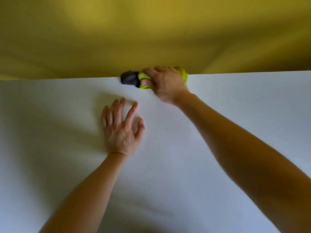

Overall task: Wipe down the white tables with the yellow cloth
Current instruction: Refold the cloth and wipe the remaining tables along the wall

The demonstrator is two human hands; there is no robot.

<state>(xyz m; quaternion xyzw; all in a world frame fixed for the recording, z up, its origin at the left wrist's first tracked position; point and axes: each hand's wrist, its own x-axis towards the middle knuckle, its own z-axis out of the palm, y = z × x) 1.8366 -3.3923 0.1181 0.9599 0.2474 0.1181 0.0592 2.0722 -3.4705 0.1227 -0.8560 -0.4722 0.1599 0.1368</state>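
A white table (pixel 235 98) fills the lower two thirds of the head view. At its far edge my right hand (pixel 165 84) grips a bunched yellow cloth (pixel 143 76), which pokes out on both sides of the fist. The cloth touches a small dark grey object (pixel 129 79) that sits on the table's far edge, just left of the hand. My left hand (pixel 122 130) rests flat on the table nearer to me, fingers spread and straight, holding nothing.
Beyond the table's far edge (pixel 67 79) a mustard-yellow surface (pixel 151 31) fills the top of the view, blurred. Shadows of my arms lie on the white top to the left.
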